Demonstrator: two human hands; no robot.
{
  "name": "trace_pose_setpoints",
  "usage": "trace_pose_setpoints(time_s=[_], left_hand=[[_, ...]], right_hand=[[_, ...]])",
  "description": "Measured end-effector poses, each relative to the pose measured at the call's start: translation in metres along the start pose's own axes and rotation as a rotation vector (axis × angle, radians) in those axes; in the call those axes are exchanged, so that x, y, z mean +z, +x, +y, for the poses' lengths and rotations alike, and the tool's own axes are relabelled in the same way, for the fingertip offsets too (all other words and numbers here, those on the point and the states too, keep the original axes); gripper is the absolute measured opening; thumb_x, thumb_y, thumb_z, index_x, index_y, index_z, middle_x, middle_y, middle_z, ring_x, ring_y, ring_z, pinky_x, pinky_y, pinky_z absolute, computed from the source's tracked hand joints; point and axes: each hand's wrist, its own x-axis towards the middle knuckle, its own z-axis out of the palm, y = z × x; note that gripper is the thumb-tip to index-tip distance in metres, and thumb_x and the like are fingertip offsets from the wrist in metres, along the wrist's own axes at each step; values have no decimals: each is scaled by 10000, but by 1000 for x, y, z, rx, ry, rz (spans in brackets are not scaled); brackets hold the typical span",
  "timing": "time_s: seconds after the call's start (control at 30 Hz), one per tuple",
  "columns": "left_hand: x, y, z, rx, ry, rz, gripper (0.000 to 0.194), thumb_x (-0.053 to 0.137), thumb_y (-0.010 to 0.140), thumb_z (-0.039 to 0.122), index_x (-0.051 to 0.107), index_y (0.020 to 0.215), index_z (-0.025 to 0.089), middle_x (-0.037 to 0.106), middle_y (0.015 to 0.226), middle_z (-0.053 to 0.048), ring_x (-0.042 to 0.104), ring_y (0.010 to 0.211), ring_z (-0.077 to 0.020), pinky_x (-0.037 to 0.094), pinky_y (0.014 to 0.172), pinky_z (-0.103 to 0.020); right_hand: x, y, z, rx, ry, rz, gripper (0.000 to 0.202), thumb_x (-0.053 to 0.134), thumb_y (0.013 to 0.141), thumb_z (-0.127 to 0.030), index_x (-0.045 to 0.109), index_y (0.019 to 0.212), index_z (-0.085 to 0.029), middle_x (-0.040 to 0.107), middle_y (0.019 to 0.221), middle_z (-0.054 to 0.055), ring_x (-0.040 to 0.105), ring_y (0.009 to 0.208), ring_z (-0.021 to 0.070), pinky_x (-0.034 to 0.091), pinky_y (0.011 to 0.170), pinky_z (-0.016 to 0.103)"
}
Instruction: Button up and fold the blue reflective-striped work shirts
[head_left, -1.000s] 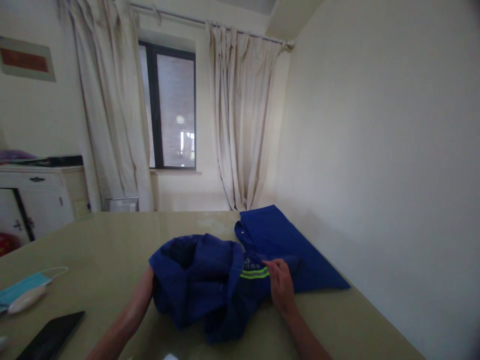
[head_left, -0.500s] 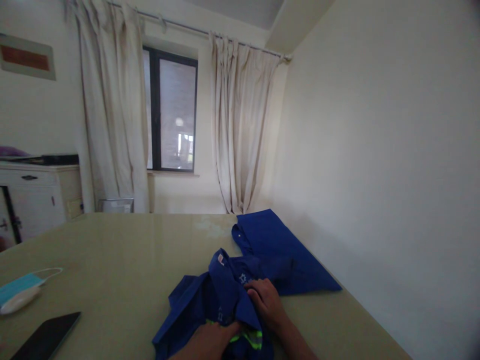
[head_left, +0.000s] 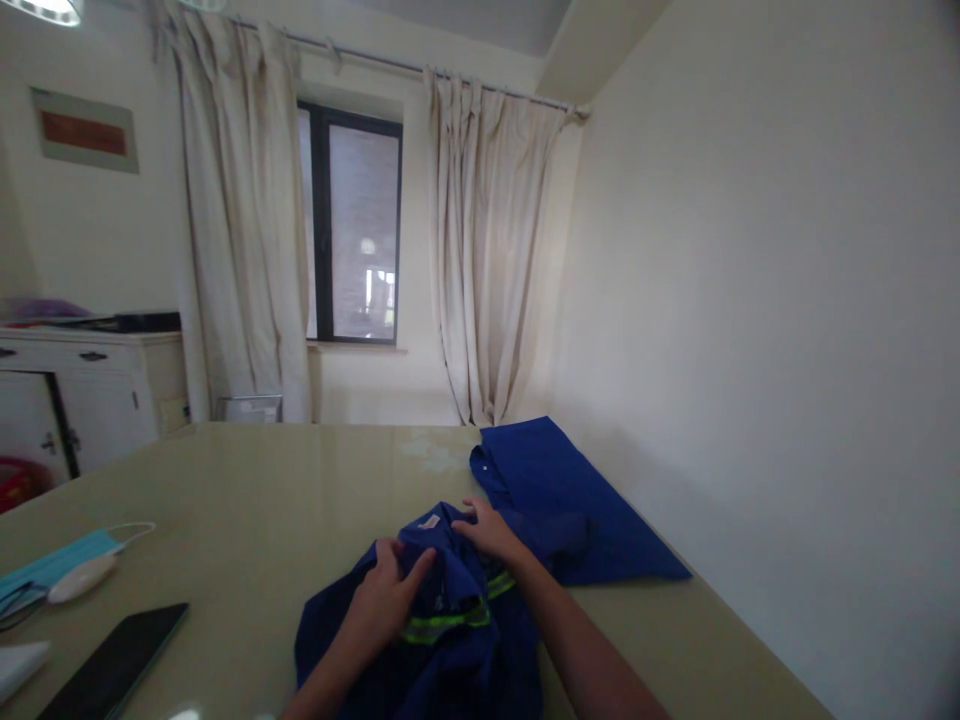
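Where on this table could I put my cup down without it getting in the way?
Bare tabletop stretches between the face mask and the blue jacket, back toward the curtains. It is crowded where both hands work the jacket, beside the folded blue garment.

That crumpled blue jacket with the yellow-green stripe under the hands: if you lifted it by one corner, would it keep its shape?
Probably not. The blue jacket lies bunched in soft folds under the left hand and right hand, so it would likely sag and hang. It looks like thin cloth, probably light. On the glossy table it might slide when pushed.
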Motion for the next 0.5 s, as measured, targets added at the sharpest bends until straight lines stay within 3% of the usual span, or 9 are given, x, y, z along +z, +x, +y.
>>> trace_pose_setpoints(time_s=[0.1,0.23,0.37,0.43,0.5], left_hand=[[17,19,-1,79,-69,2,721,600,831,433,361,1421,94,683,877,-51,684,838,-261,494,760,-345],[21,39,-9,138,-389,-3,735,620,753,360,417,1411,103,589,767,36,603,690,-184,471,665,-294],[1,48,-19,31,-576,38,817,668,689,318,432,1438,92,489,636,100,520,564,-136,419,550,-254],[-9,48,-17,-25,-607,-22,824,682,704,315,430,1460,108,477,566,117,499,504,-127,395,510,-244],[-14,46,-9,-54,-641,-134,760,704,744,399,491,1426,139,557,560,92,542,489,-139,413,498,-249]], right_hand=[[12,10,0,59,110,-98,322,766,727,-263,736,1018,-127,722,849,46,683,837,244,539,797,369],[6,-1,4,77,295,-229,162,778,634,-251,732,757,-156,672,652,-9,630,651,185,538,669,319],[-32,-16,6,66,454,-197,350,657,613,-241,765,935,-154,726,775,14,636,668,170,517,675,295],[-57,-24,1,57,519,-155,519,610,611,-246,742,1108,-173,743,853,15,635,678,157,503,664,273],[-80,-32,-11,35,577,-154,641,589,604,-240,701,1234,-202,754,940,20,636,686,146,492,651,254]])
